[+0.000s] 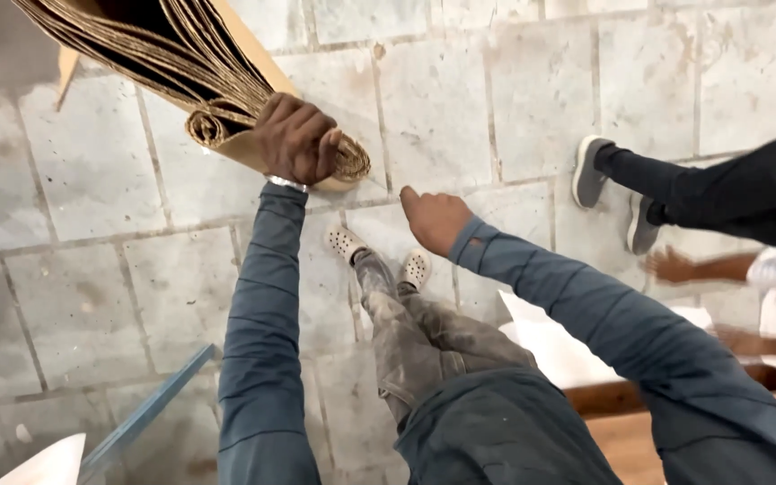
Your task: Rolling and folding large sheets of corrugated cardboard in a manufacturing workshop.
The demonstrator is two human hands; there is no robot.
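Observation:
My left hand (296,139) grips the lower edge of a thick stack of brown corrugated cardboard sheets (163,54), held up at the top left and slanting down to the right. The sheets' ends curl at the corner beside my fingers. My right hand (433,218) hangs just right of and below the stack, fingers curled in, nothing in it, not touching the cardboard. Both arms wear blue-grey sleeves. My legs in dusty grey trousers and white perforated clogs (345,241) stand on the tiled floor below.
Another person's dark-trousered legs and grey shoes (590,171) are at the right, with their hand (671,265) near white sheets. A brown cardboard box (621,422) sits at the bottom right. A blue metal bar (150,409) and a white sheet lie at the bottom left.

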